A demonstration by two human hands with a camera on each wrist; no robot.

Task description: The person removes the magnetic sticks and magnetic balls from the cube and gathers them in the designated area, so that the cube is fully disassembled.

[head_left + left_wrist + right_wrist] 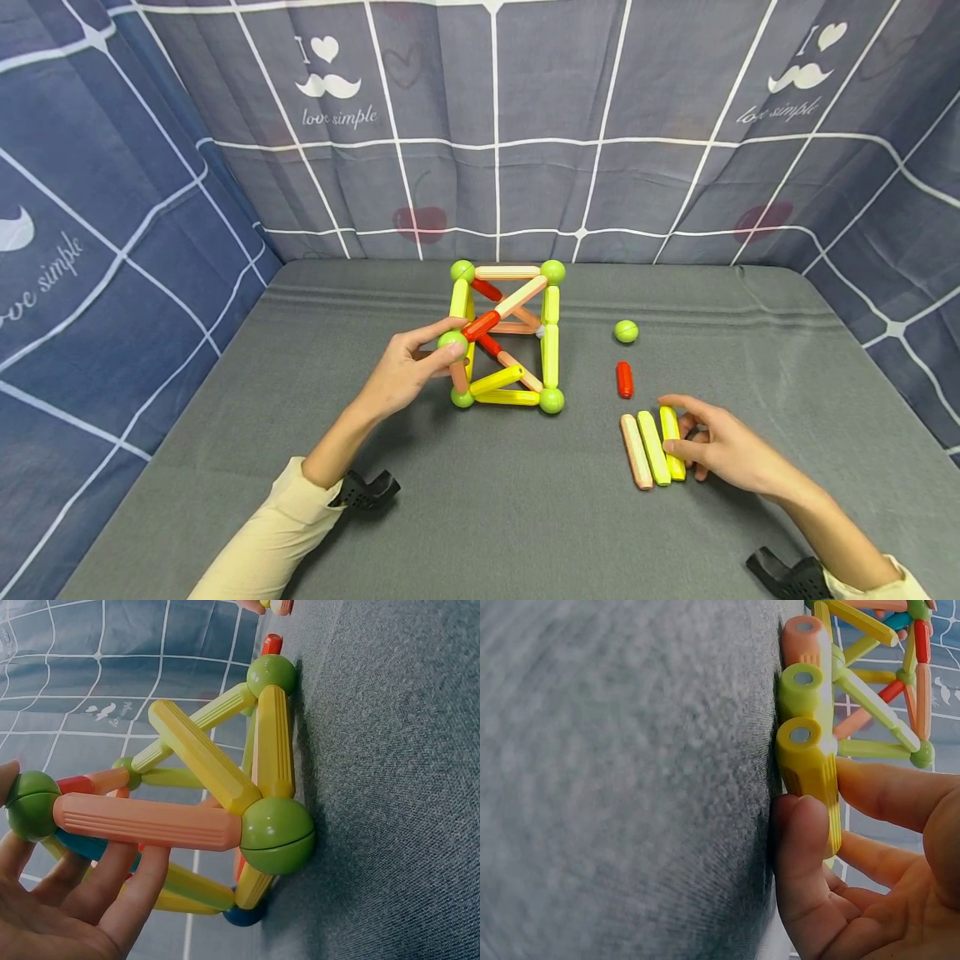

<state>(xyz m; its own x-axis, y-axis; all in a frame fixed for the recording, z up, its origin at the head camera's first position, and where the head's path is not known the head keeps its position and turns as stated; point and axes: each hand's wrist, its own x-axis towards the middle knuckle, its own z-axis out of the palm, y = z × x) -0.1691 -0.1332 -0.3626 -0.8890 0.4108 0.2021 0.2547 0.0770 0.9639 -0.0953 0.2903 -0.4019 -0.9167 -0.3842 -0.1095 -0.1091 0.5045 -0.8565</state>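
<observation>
Grey cloth worktop [555,517]; patterned curtain [525,183] rising past its left, far and right edges. Left to right:

Pale left sleeve [258,533] over the near-left part of the worktop, black strap at the wrist. Left hand [397,375]: thumb and a fingertip pinch a green corner ball [34,806] of the rod-and-ball frame, little gap beyond the ball's width; other fingers spread beneath and behind a peach rod [150,821] running down from it.

Rod-and-ball frame [512,328] stands close to the worktop's far edge, slightly left of that edge's midpoint. Lower near-left corner: another green ball [279,836], from which a yellow rod [202,754] slants up, one end free.

Right of the frame, apart from it: loose green ball [626,332] nearest the far edge; short red stick [625,380] nearer the near edge; then three sticks side by side: peach stick [637,452], lime stick [655,448], yellow stick [670,423].

Right hand [731,450], toward the worktop's right edge: thumb and fingers closed to the yellow stick's width, gripping it beside the lime one. Metal discs show in the stick ends.
</observation>
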